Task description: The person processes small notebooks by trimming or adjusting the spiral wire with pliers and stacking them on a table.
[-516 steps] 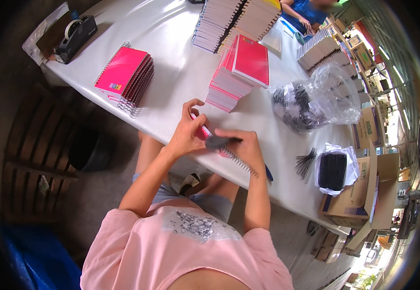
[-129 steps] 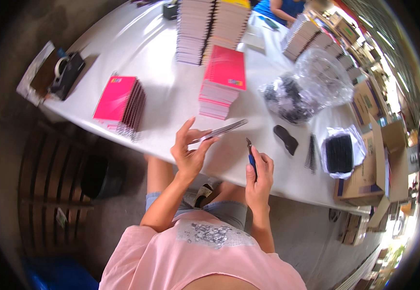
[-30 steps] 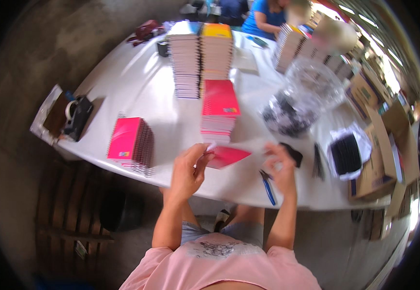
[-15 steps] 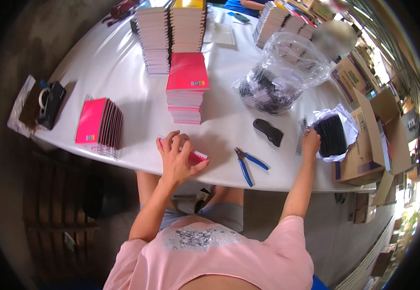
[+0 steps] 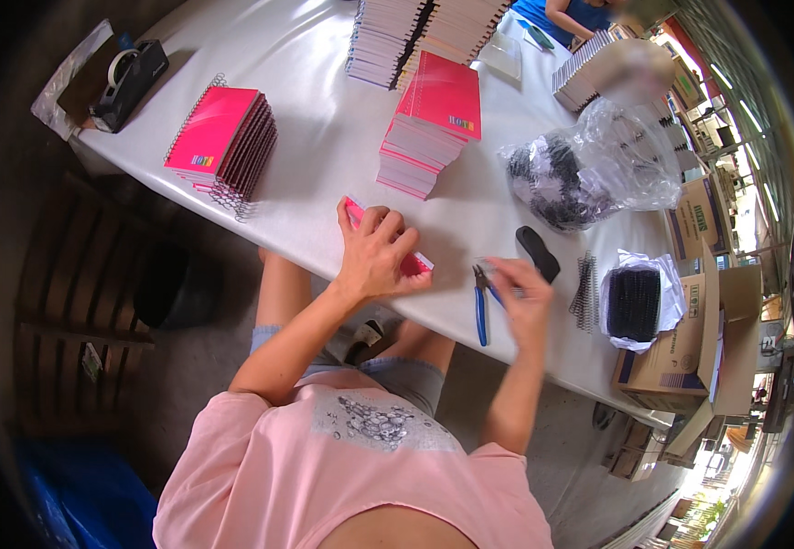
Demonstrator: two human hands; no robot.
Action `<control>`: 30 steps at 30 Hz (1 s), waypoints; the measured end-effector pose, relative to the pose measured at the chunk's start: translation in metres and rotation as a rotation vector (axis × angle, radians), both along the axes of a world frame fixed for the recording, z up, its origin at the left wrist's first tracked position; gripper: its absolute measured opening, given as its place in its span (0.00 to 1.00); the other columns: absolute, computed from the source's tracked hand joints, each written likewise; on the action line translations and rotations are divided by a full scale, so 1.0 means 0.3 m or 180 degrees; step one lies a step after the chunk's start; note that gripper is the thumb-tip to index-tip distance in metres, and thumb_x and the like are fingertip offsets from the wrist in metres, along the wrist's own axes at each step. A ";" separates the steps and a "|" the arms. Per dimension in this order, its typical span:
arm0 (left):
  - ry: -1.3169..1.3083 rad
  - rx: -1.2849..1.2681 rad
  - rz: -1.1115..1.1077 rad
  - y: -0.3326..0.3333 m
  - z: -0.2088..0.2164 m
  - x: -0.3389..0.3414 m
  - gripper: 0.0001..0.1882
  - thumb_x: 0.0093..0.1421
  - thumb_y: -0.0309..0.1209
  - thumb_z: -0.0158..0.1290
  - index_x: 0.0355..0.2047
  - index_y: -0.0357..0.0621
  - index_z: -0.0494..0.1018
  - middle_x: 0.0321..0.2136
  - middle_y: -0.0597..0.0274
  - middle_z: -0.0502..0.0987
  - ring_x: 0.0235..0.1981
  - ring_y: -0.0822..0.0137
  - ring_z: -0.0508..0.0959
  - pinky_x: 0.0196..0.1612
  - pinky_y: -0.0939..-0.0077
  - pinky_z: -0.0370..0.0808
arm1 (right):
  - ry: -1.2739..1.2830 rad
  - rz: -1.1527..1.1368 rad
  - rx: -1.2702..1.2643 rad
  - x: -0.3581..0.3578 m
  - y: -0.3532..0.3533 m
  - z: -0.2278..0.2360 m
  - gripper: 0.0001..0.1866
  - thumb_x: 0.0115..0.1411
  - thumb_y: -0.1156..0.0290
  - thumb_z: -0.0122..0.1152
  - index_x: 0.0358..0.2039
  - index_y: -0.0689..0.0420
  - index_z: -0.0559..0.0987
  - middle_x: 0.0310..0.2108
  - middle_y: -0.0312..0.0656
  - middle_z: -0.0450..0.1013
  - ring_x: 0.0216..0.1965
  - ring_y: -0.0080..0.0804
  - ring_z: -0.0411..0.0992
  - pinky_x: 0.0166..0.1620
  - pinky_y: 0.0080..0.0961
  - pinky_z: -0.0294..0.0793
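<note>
My left hand (image 5: 380, 252) is closed over a small pink-covered notebook (image 5: 418, 265), gripping it on the white tabletop near the front edge. To its right, my right hand (image 5: 523, 291) is raised over blue-handled cutting pliers (image 5: 481, 316), hiding part of one handle. Its fingers look pinched together but are smeared by motion, and whatever thin thing they may hold is not clear. A black, rounded oblong object (image 5: 538, 252) lies just beyond that hand. Loose black wire coils (image 5: 584, 295) rest to the right of it.
A stack of pink notebooks (image 5: 429, 137) stands ahead, with taller notebook stacks (image 5: 383, 46) behind. Spiral-bound pink notebooks (image 5: 219, 137) and a tape dispenser (image 5: 132, 84) are at left. On the right are a plastic bag (image 5: 630, 165), black coils on paper (image 5: 633, 305) and a carton (image 5: 667, 371).
My right hand has come left from the loose wire coils to above the pliers. My left hand stays on the pink notebook. The whole view has swung and tilted.
</note>
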State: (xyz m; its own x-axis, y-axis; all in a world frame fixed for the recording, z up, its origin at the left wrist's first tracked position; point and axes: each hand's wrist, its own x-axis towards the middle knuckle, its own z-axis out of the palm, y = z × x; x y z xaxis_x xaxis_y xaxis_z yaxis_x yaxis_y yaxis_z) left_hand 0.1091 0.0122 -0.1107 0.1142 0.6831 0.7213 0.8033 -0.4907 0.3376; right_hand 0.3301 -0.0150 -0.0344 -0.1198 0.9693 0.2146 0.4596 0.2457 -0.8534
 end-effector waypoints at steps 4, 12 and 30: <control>0.0042 -0.0015 -0.0024 -0.001 0.011 0.001 0.23 0.33 0.53 0.57 0.24 0.50 0.70 0.30 0.66 0.67 0.37 0.62 0.68 0.43 0.33 0.53 | 0.0037 -0.0060 0.0166 -0.144 0.003 -0.079 0.09 0.52 0.79 0.61 0.35 0.59 0.81 0.31 0.41 0.74 0.32 0.26 0.70 0.36 0.19 0.69; -0.0032 -0.0066 0.0102 -0.004 0.030 0.022 0.24 0.33 0.53 0.57 0.25 0.50 0.69 0.30 0.66 0.67 0.35 0.63 0.67 0.43 0.35 0.54 | 0.0010 0.0487 0.0076 -0.100 0.011 -0.097 0.09 0.57 0.75 0.58 0.38 0.59 0.79 0.28 0.38 0.71 0.29 0.24 0.68 0.34 0.19 0.68; 0.0273 -0.0416 -0.0029 -0.015 0.040 -0.025 0.31 0.39 0.62 0.56 0.30 0.50 0.71 0.32 0.66 0.67 0.38 0.63 0.67 0.45 0.35 0.54 | -0.1177 -0.0147 0.0007 0.001 0.070 -0.074 0.14 0.60 0.67 0.52 0.46 0.56 0.74 0.44 0.43 0.71 0.40 0.36 0.71 0.44 0.31 0.69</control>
